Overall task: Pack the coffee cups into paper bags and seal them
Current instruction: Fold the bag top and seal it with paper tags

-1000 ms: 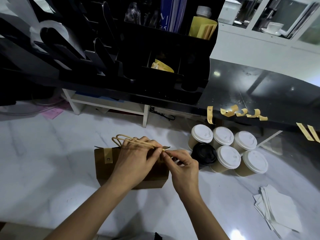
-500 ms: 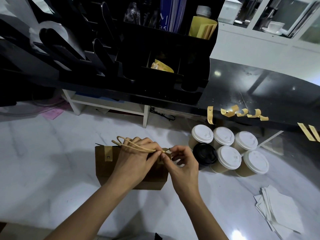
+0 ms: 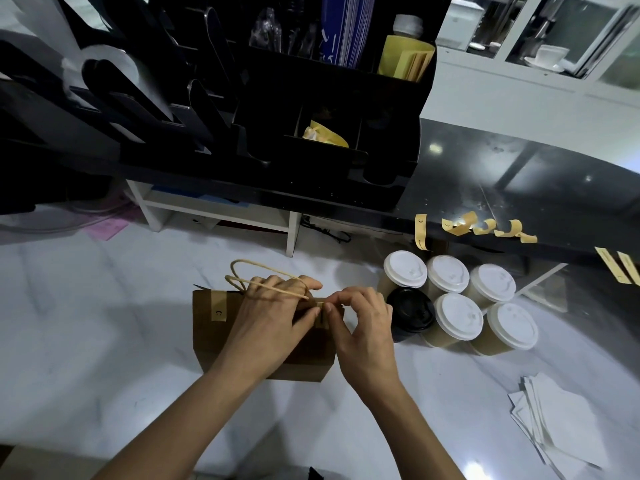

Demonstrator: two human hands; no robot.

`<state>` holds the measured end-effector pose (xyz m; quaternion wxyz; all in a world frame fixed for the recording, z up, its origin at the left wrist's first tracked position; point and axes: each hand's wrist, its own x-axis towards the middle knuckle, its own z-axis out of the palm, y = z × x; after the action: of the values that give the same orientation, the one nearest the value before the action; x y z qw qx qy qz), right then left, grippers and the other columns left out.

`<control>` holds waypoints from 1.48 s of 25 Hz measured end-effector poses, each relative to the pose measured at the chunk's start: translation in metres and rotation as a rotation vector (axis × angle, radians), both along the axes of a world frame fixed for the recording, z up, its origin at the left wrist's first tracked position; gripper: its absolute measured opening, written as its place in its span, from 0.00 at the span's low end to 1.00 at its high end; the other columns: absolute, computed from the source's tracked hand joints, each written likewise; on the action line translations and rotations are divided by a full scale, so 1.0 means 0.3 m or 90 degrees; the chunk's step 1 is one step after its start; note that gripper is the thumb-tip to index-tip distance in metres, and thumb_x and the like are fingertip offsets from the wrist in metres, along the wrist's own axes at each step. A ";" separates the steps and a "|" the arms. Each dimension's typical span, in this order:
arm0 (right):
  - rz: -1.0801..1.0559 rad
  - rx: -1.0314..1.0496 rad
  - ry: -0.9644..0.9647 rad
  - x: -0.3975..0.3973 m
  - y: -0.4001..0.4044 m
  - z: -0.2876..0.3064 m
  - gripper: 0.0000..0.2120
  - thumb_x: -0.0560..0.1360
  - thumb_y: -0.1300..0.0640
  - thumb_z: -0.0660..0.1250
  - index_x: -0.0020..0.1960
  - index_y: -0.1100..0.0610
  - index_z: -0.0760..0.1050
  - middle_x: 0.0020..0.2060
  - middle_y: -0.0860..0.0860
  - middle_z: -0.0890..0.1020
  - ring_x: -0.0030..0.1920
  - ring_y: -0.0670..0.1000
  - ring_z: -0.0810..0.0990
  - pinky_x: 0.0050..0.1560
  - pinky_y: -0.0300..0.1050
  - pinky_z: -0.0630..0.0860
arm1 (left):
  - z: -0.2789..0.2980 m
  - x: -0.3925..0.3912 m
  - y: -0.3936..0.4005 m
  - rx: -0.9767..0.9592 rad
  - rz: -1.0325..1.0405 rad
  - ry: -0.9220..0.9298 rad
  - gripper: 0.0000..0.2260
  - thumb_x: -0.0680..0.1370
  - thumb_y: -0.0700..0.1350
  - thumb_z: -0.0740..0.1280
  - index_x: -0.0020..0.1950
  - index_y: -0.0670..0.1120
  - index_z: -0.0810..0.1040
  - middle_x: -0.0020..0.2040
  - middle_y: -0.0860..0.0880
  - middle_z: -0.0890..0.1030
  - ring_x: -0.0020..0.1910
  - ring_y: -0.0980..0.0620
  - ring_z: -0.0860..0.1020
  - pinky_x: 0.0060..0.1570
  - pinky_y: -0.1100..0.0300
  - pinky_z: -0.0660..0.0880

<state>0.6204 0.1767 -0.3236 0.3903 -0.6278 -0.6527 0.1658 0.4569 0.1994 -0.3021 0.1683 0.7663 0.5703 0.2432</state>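
Observation:
A brown paper bag [image 3: 214, 341] with tan rope handles [image 3: 242, 271] stands on the white marble counter. One tan sticker strip [image 3: 218, 310] is stuck over its top edge at the left. My left hand [image 3: 273, 317] lies across the bag's top and grips its upper edge by the handles. My right hand [image 3: 363, 327] pinches a second tan sticker strip [image 3: 321, 311] against the bag's top right edge. Several paper coffee cups with white lids [image 3: 457, 317] and one with a black lid [image 3: 410, 313] stand in a cluster just right of the bag.
More tan sticker strips [image 3: 479, 228] hang from the edge of the black upper counter [image 3: 519, 181]. A black organiser [image 3: 277, 109] with lids and sleeves sits at the back. White napkins [image 3: 557, 420] lie at the right front.
The sticker strip in my right hand has come down onto the bag's top edge, and both hands have closed in on it. The handles have tipped a little to the left.

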 end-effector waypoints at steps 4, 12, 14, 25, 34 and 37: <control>0.015 -0.009 0.030 0.000 -0.007 -0.008 0.06 0.77 0.52 0.70 0.51 0.43 0.77 0.49 0.35 0.79 0.56 0.38 0.73 0.57 0.36 0.63 | 0.000 -0.015 -0.019 0.010 -0.026 -0.053 0.18 0.79 0.50 0.68 0.69 0.57 0.74 0.59 0.57 0.78 0.62 0.55 0.70 0.63 0.57 0.69; 0.014 -0.016 0.052 -0.013 0.001 -0.022 0.14 0.76 0.56 0.73 0.48 0.36 0.75 0.48 0.35 0.81 0.55 0.39 0.76 0.59 0.39 0.64 | 0.047 -0.090 -0.062 0.127 0.006 -0.093 0.17 0.76 0.46 0.72 0.64 0.48 0.80 0.54 0.53 0.83 0.57 0.53 0.78 0.57 0.55 0.79; -0.004 -0.004 0.055 -0.021 0.005 -0.025 0.16 0.75 0.59 0.73 0.48 0.38 0.75 0.46 0.36 0.80 0.54 0.40 0.76 0.58 0.43 0.67 | 0.053 -0.113 -0.075 0.174 0.011 -0.095 0.11 0.76 0.46 0.72 0.58 0.48 0.83 0.52 0.54 0.84 0.53 0.53 0.80 0.52 0.54 0.80; 0.027 -0.015 0.009 -0.012 0.029 -0.013 0.16 0.78 0.57 0.72 0.49 0.34 0.76 0.50 0.31 0.80 0.53 0.39 0.76 0.62 0.38 0.62 | 0.004 -0.293 -0.040 0.134 0.229 -0.203 0.15 0.77 0.41 0.68 0.64 0.48 0.75 0.59 0.51 0.77 0.56 0.52 0.71 0.49 0.56 0.74; -0.029 0.013 0.048 -0.024 0.045 -0.042 0.12 0.78 0.59 0.72 0.49 0.41 0.80 0.44 0.34 0.82 0.51 0.38 0.76 0.60 0.49 0.69 | -0.108 -0.316 -0.023 -0.058 0.166 -0.302 0.33 0.77 0.42 0.72 0.76 0.60 0.62 0.67 0.57 0.70 0.61 0.58 0.75 0.58 0.59 0.76; -0.039 0.016 0.061 -0.023 0.049 -0.051 0.13 0.78 0.60 0.71 0.49 0.40 0.78 0.42 0.37 0.82 0.50 0.42 0.77 0.59 0.55 0.72 | -0.133 -0.324 -0.018 -0.122 0.178 -0.312 0.37 0.75 0.46 0.75 0.77 0.62 0.58 0.68 0.57 0.69 0.60 0.55 0.76 0.56 0.55 0.79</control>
<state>0.6134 0.1913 -0.3388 0.4337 -0.6341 -0.6157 0.1752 0.3596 0.1939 -0.3420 0.3377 0.5795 0.6330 0.3866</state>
